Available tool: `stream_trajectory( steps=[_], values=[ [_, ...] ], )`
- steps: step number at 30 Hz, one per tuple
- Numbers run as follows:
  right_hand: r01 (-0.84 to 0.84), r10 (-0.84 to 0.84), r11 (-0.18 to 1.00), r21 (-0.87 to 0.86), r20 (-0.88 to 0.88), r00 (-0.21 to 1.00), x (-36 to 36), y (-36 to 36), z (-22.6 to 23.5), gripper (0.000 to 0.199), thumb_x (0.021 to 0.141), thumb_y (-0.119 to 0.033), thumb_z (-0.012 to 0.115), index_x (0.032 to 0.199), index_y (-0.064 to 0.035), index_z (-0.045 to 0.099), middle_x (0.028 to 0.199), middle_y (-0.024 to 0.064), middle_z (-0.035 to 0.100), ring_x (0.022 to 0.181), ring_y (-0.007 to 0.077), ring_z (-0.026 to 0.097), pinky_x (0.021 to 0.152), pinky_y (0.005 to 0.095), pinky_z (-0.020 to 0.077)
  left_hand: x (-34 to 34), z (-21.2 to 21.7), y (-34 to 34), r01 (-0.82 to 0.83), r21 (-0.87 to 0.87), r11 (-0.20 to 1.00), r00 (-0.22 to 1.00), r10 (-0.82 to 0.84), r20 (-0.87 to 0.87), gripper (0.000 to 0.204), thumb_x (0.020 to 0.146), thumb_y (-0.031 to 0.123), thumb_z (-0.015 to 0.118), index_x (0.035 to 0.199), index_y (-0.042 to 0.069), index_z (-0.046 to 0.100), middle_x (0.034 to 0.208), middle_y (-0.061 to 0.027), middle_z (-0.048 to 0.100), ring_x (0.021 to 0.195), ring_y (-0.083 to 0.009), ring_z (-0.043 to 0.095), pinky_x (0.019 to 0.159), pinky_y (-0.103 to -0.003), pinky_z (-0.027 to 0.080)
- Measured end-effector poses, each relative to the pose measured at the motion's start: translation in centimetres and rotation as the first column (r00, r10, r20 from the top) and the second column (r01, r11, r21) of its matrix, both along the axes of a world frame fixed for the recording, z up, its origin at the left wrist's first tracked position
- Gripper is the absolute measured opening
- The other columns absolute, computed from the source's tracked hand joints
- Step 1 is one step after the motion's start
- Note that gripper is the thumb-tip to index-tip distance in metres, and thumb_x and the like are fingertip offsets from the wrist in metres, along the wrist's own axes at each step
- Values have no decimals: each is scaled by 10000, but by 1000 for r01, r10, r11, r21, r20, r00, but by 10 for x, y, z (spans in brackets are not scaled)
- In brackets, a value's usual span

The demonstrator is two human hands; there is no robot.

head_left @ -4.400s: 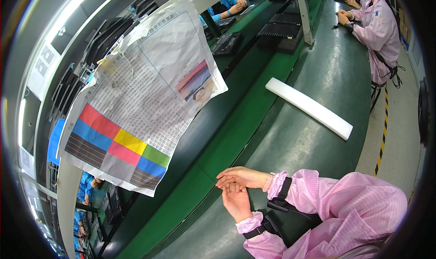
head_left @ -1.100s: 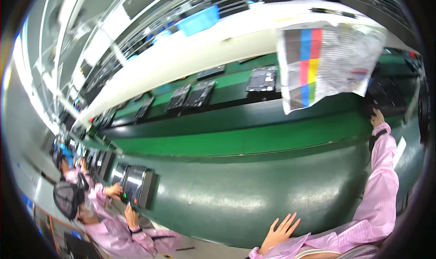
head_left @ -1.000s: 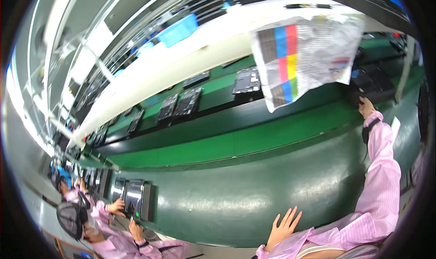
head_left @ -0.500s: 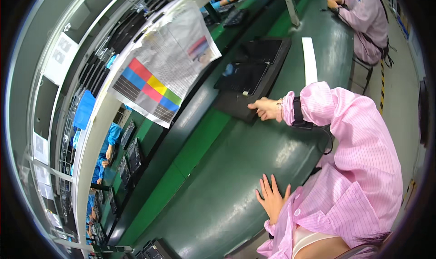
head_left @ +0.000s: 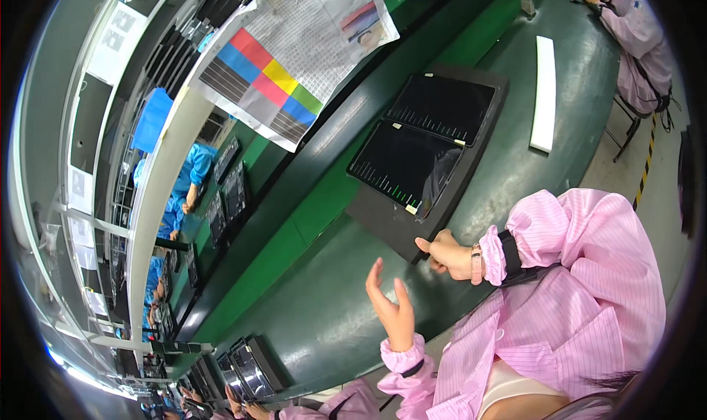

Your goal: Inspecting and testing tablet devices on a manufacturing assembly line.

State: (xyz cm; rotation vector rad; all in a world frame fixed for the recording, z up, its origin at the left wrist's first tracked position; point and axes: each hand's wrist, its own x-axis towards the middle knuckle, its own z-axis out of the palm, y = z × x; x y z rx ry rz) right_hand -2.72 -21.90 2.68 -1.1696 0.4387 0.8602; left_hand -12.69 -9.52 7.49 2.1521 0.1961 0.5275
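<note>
My right hand point(head_left: 451, 255) grips the near corner of a dark grey flat tray point(head_left: 389, 227), thumb on top and fingers curled at its edge. Two black glass screen panels point(head_left: 442, 109) lie side by side on the tray, with rows of short pale lines and small light tabs along their edges. My left hand point(head_left: 392, 308) is raised in front of me, near that corner but apart from it, fingers spread and holding nothing. The tray rests on a green worktop point(head_left: 331, 331).
A white strip point(head_left: 543, 96) lies beyond the tray. Printed sheets with colour blocks point(head_left: 272, 74) hang at left. Another tray with dark panels point(head_left: 250, 367) sits lower left, near other people's hands. A seated co-worker point(head_left: 637, 44) is at far right; blue-sleeved people work across the line.
The tray with its panels has come nearer along the worktop, with my right hand at its corner. My left hand has lifted off the worktop. The whole view has shifted.
</note>
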Motion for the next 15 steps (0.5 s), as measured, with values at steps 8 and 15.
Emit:
stream_trajectory(
  steps=[8,15],
  values=[
    [-592,599,769,242,51,799,33,-45,-10,429,990,-310,504,1225,49,498,1248,163,588,914,258,692,575,301,492,100,7,43,150,461,874,988,-112,-110,452,924,108,539,1355,36,426,1311,-119,524,1277,-279,438,1037,-435,314],
    [-720,684,676,159,230,693,86,-130,56,334,994,-269,475,1183,-9,568,1125,155,667,858,239,695,649,289,550,169,-12,55,192,650,736,981,-146,-124,309,921,119,541,1207,18,481,1393,-65,487,1320,-269,403,1041,-479,294]
  ],
)
